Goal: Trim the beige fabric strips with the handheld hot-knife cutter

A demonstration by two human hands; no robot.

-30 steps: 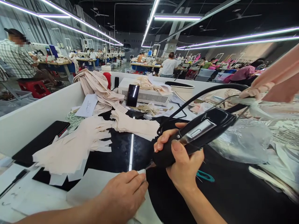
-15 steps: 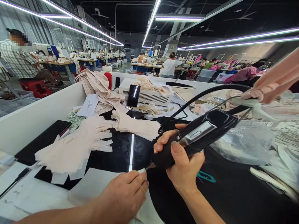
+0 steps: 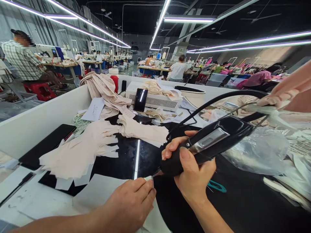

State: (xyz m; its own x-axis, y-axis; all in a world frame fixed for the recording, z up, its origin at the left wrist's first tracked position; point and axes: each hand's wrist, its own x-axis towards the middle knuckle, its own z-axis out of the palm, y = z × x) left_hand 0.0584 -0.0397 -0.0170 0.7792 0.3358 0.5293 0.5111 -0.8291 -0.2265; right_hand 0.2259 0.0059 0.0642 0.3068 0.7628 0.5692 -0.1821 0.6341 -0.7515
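My right hand (image 3: 194,171) is wrapped round a black corded hand tool (image 3: 216,136) with a silver panel on its side. The tool slants down to the left, and its narrow tip (image 3: 157,173) meets the fingertips of my left hand. My left hand (image 3: 131,200) is closed, pinching the edge of a white fabric piece (image 3: 97,191) that lies over the black tabletop (image 3: 233,207). Whether the tip touches the fabric is hidden by my fingers. Just right of my right wrist lies a teal thread snipper (image 3: 217,186).
Stacked pale fabric pieces (image 3: 73,152) lie at left, beside a black phone-like slab (image 3: 47,145). Behind stand a phone (image 3: 140,99) and a white vented box (image 3: 160,103). A clear plastic bag (image 3: 257,152) sits at right. The tool's cable (image 3: 206,102) arcs overhead to a pinkish cloth tie (image 3: 286,94).
The view has shifted slightly, so everything sits a little further right. Both hands keep their holds, and the tool's tip stays by my left fingertips.
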